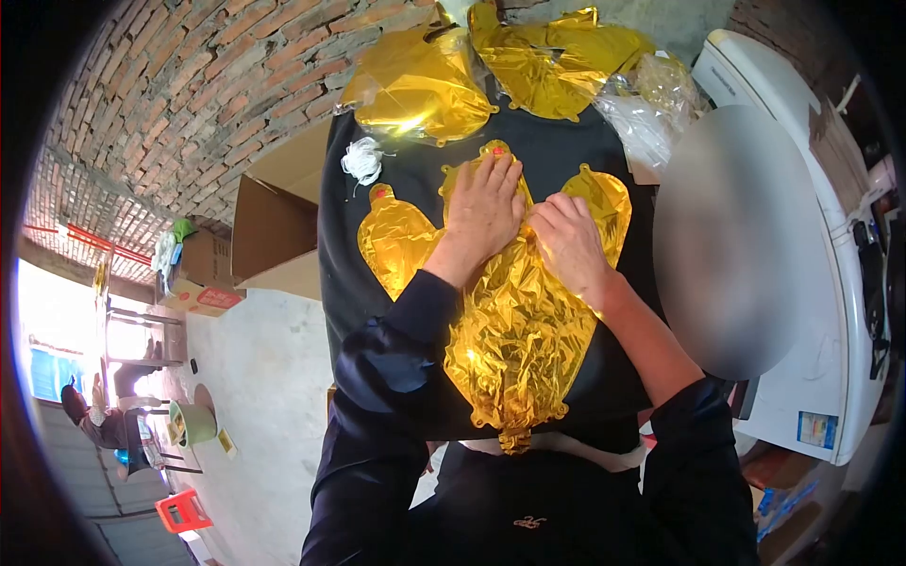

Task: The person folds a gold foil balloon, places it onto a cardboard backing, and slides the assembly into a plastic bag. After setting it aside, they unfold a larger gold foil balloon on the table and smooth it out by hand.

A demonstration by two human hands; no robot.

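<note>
A wrinkled gold foil balloon (514,330) lies flat on the black-covered table, its narrow end toward me and its rounded lobes pointing away. My left hand (486,203) rests on the upper middle of the foil with the fingers stretched out, close to a small red spot near the tip. Just to its right, my right hand (571,241) has its fingers curled in and pressed together on the foil near the right lobe. Its fingertips are partly hidden. A bundle of white string (362,161) sits beyond the left lobe.
Plastic-wrapped gold foil (415,85) and more folded gold foil (557,66) lie at the table's far edge, beside clear plastic bags (651,108). An open cardboard box (274,226) stands left. A white appliance (802,189) is at right, and a person (113,429) sits far left.
</note>
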